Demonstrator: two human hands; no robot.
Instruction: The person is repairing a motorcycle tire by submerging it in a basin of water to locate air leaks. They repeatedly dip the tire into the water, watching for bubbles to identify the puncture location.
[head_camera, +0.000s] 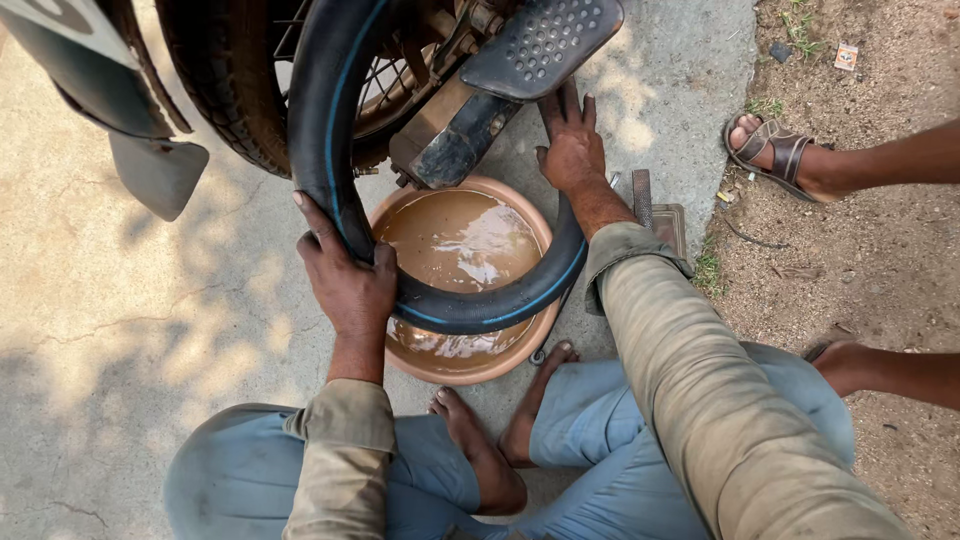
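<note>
Head view: a person squats barefoot on concrete, feeding a black tube (330, 120) through a basin (545, 325) of muddy water (455, 240) beside a motorcycle wheel (225, 90). Left hand (345, 280) wraps the tube at the basin's near-left rim, fingers closed around it. Right hand (570, 145) rests beyond the basin below the footrest (545, 40), fingers spread flat; what lies under the palm cannot be told. The tube loops from the wheel down across the water. Judged from this, the work goes best by holding each section fully under, turning slowly and watching for bubbles. Another person's sandalled foot (775, 155) stands on dirt to the right.
</note>
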